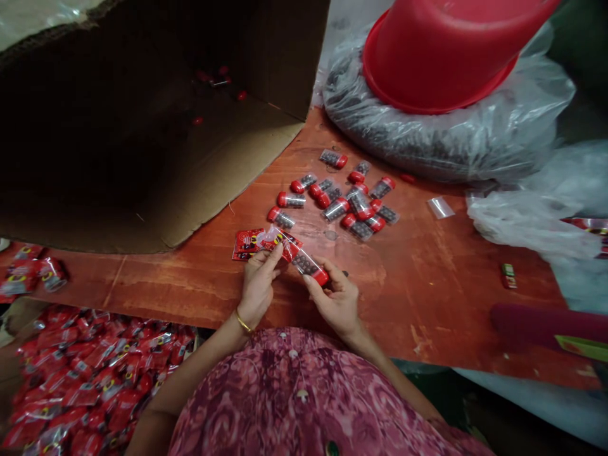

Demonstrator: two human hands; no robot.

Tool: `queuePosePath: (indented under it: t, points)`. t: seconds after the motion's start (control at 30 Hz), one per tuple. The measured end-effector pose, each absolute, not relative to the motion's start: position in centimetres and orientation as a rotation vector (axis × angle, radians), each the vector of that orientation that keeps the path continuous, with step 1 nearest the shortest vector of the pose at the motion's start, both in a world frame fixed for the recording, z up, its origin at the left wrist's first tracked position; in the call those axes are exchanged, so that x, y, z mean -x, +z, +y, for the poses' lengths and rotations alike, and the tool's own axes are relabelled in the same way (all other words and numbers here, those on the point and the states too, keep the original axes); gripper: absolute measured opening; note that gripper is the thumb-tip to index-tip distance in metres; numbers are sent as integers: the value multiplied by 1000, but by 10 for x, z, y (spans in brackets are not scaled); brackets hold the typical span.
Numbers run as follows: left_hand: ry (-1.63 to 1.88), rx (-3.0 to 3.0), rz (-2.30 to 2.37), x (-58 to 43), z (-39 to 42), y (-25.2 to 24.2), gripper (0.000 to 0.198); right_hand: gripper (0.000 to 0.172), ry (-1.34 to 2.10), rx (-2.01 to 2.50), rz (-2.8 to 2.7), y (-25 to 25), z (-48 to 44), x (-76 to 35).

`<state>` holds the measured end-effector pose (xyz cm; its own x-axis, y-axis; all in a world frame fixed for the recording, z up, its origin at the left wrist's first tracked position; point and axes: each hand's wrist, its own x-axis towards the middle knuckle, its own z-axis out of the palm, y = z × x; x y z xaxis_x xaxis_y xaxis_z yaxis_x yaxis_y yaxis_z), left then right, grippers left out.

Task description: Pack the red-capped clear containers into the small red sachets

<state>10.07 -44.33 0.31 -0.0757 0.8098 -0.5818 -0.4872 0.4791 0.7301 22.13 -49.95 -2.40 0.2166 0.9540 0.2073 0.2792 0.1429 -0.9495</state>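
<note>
Red-brown wood tops the table (pixel 418 310), and it looks worn and scratched; over it, near the front edge, is one small clear tube (pixel 304 262) full of dark little balls, with a red cap (pixel 320 277) on one end; it is tilted and held between two hands. The right hand (pixel 336 295) grips the cap end with thumb and fingers; the left hand (pixel 260 278) pinches a red wrapper (pixel 288 249) at the tube's other end; I cannot tell if that end is inside it. It looks like the step now is putting tube and wrapper together; the next move seems to call for a soft pinch, with the tube kept in line so the thin film does not tear. Just beside the left hand lie flat red packets (pixel 244 244); farther back, more capped tubes (pixel 360 204) lie in a loose bunch; past them a red tub (pixel 441 57) sits on a clear bag (pixel 427 145) of dark stuff; at the left are a big cardboard box (pixel 256 158) and a heap of shiny red packs (pixel 95 380).
</note>
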Motion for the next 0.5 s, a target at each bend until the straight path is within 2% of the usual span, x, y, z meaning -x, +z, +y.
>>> queuePosePath:
  t: [0.13,0.27,0.33,0.5]
  points:
    - [1074,-258,1167,-100,-441,0,32,42,517,1358,-1481,-24,-502,-222]
    - [1047,-179,1130,-99,-441,-3,31,43,353,1326,-1614,-21,-501,-223]
    - [1044,-169,1109,-100,-441,-4,29,42,376,1331,-1608,-21,-501,-223]
    - [1055,-193,1079,-101,-442,-5,27,32,687,1390,-1408,-23,-500,-223]
